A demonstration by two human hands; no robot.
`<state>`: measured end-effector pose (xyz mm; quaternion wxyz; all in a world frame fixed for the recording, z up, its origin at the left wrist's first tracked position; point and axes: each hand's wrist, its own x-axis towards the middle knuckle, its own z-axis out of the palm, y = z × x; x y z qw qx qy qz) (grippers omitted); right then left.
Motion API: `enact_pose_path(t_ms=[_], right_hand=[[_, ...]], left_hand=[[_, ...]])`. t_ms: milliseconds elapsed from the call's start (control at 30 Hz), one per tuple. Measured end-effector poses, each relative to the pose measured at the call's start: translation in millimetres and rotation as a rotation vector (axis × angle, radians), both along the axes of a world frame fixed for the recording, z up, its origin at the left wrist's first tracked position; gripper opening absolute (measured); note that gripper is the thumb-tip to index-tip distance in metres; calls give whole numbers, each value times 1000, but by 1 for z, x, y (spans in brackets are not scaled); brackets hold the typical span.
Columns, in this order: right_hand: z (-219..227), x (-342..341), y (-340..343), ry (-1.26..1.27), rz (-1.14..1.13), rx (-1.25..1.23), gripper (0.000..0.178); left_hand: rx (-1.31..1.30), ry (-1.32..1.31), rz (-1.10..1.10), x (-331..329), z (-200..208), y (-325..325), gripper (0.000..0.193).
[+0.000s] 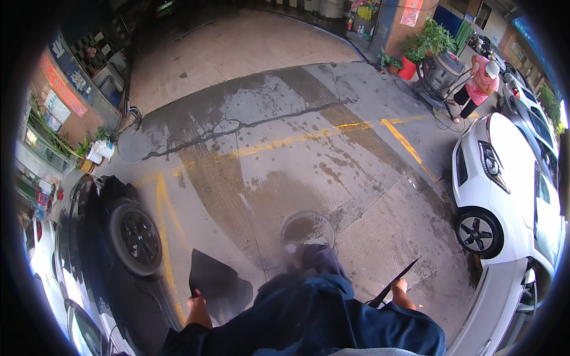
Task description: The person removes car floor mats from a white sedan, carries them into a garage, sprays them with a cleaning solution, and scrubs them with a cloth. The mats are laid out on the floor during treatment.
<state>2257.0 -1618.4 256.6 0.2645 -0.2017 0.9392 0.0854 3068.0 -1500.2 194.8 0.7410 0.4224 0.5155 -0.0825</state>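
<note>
At the lower left, my left hand (197, 300) is closed on the edge of a black car floor mat (218, 283), which hangs with its broad face showing. On the other side, my right hand (401, 287) grips a second black floor mat (396, 280). That one is seen almost edge-on, as a thin dark strip with a pointed corner, so most of its face is hidden. Both mats are held out to the sides of my dark blue clothing (320, 305), apart from each other and clear of the cars.
A black car (89, 249) stands on the left, a white car (504, 154) on the right. A round cover (309, 228) lies in the wet concrete by my feet. Far right, a person in pink (478, 89) stands beside a grey wheeled machine (444, 72) with hoses, near potted plants (428, 44).
</note>
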Motion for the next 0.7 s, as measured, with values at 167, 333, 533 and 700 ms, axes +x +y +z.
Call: enact_pose_path(t_ms=[167, 333, 533, 700], right_hand=[[-39, 56, -156, 34, -59, 69, 29], [-89, 96, -354, -23, 95, 80, 28], [-37, 152, -622, 18, 101, 46, 28], [-34, 195, -833, 92, 109, -29, 25]], left_hand=[[-77, 21, -95, 26, 26, -244, 27], [-5, 68, 93, 86, -8, -398, 22], [25, 138, 148, 139, 7, -593, 14], [104, 199, 88, 195, -9, -790, 14]])
